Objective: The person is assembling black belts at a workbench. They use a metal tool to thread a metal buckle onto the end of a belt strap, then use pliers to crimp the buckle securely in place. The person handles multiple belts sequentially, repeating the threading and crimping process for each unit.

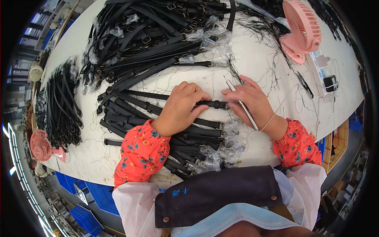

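A narrow black belt (pixel 215 104) lies across the middle of the table, its buckle end to the right. My left hand (pixel 178 106) is closed on it, thumb and fingers pinching the strap just left of the buckle end. In my right hand (pixel 254 103) is a slim silver pen-like tool (pixel 248 112), its thin tip pointing up and away. The right fingertips are beside the belt's buckle; whether they touch it I cannot tell. Below the left hand, more black belts (pixel 197 131) lie fanned out, their buckle ends wrapped in clear plastic (pixel 233 138).
A large heap of black belts (pixel 146 35) covers the far side, with a smaller bundle (pixel 63 102) at left. Pink fans (pixel 302 27) stand at both sides. Black tweezers (pixel 305 85) and a power strip (pixel 320 73) lie at right. Loose threads (pixel 262 37) litter the tabletop.
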{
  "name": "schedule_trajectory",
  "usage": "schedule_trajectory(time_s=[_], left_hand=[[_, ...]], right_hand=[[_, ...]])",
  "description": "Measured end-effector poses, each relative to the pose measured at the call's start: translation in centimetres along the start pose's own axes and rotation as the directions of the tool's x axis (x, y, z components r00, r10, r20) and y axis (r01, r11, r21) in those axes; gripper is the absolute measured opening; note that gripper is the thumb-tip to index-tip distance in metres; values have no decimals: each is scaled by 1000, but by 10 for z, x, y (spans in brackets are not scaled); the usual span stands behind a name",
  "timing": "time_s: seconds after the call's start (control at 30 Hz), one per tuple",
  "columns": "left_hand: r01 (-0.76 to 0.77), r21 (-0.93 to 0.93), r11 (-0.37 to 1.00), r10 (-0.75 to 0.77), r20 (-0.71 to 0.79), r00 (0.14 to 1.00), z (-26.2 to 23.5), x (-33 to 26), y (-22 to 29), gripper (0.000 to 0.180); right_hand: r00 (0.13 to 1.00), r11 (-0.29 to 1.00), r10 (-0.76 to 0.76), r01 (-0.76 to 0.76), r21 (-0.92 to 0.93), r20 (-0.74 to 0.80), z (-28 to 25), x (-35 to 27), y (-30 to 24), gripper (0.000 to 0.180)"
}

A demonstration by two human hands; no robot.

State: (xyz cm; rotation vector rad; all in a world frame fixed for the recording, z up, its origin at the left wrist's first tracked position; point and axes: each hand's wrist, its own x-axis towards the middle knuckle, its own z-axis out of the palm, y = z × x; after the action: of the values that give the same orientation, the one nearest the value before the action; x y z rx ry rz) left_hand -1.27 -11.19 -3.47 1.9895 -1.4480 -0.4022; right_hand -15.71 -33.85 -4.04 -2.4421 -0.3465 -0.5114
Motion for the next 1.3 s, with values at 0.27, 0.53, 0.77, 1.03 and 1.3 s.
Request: schedule_trajectory(time_s=[0.27,0.53,0.77,1.03,1.3], left_hand=[[-93,24,995,95,-135,986,18,5,17,30],[47,107,993,-52,50,997,-18,-3,1,30],[-30,125,992,30,5,1000,-39,-4,7,39],[-124,-126,984,117,-65,991,20,9,21,25],[131,-360,924,-139,4,990,11,7,18,8]], right_hand=[[999,994,-33,29,104,41,2,0,-2,31],[993,986,22,-40,161,113,2,0,-5,29],[991,982,72,-90,167,110,1,-3,-6,29],[985,959,149,-165,229,86,1,-2,-9,26],[933,680,350,-316,662,86,2,-9,-14,22]])
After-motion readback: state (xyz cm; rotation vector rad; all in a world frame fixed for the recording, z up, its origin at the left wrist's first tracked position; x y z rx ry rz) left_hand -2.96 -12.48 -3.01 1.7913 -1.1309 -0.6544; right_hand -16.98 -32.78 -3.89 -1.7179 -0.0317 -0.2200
